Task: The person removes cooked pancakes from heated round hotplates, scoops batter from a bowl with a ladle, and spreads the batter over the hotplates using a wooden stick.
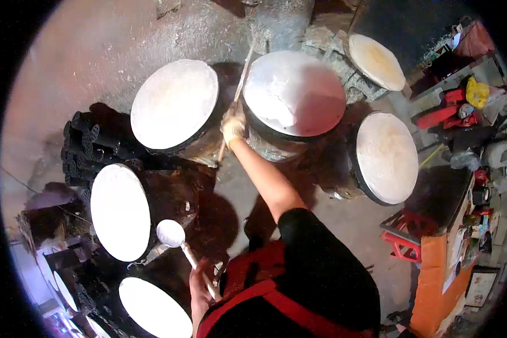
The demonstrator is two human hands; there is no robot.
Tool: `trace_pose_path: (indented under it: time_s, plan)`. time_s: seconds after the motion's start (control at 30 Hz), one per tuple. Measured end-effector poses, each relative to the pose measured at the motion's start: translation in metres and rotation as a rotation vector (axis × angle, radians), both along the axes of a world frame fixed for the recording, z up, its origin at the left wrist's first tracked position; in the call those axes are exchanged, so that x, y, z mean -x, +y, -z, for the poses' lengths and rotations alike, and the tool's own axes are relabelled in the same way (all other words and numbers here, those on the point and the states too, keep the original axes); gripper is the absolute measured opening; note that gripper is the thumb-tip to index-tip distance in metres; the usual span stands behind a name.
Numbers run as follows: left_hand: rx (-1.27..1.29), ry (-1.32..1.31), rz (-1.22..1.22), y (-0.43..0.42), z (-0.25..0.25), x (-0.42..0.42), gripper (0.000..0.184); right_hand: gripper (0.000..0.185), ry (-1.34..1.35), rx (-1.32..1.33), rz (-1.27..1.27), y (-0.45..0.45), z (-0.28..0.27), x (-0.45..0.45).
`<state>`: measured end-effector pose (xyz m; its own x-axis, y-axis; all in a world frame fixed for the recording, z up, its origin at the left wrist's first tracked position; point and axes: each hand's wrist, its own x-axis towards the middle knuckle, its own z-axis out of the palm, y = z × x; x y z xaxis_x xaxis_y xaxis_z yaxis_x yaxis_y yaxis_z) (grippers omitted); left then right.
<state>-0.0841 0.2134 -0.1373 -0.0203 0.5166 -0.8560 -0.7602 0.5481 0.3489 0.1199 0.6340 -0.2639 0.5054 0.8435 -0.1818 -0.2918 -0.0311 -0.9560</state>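
Note:
In the lower left, my left hand (200,290) is closed around the pale handle of a ladle (170,233). The ladle's round bowl looks whitish and is beside a white round griddle (120,213). My right hand (234,124), in a pale glove, is wrapped around a long thin wooden stick (245,70) that slants up and away. This hand is between a white-topped round griddle (174,105) on the left and a shiny grey-white one (296,93) on the right. A shadow darkens the right part of the shiny one.
More round griddles stand around me: one at the right (386,158), one at the upper right (377,62) and one at the lower left (155,308). Black perforated cylinders (84,141) are stacked at the left. A red plastic stool (403,246) stands by an orange-sided table (432,281).

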Motion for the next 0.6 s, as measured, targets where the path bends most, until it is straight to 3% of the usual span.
trace_pose_path:
  time_s: [0.03,0.1,0.17,0.23,0.33,0.43,0.53,0.6]
  plan:
    - [0.075,0.142,0.005,-0.001,-0.005,-0.003,0.019,0.042,-0.053,0.112,0.013,0.012,-0.003,0.005]
    - [0.068,0.163,-0.044,-0.013,-0.006,0.0,0.02,0.035,-0.374,-0.009,0.203,-0.003,0.0,0.017]
    - [0.123,0.159,0.029,-0.013,-0.011,0.004,0.02,0.033,0.31,-0.151,0.207,-0.026,0.054,0.011]
    - [0.139,0.151,0.106,-0.004,-0.022,0.001,0.014,0.033,0.539,-0.126,0.153,-0.078,0.027,0.0]
    - [-0.101,0.116,0.372,0.013,-0.035,-0.003,0.014,0.037,0.131,0.132,0.152,-0.167,-0.062,-0.024]
    - [-0.061,0.099,0.297,0.027,-0.023,-0.012,0.018,0.02,0.195,0.2,0.04,-0.194,-0.057,-0.085]
    - [-0.064,0.136,0.329,0.025,-0.018,-0.014,0.014,0.021,0.103,0.118,0.086,-0.19,-0.071,-0.127]
    - [-0.065,0.177,0.339,0.024,-0.019,-0.018,0.017,0.019,0.246,0.038,0.107,-0.168,-0.065,-0.13]
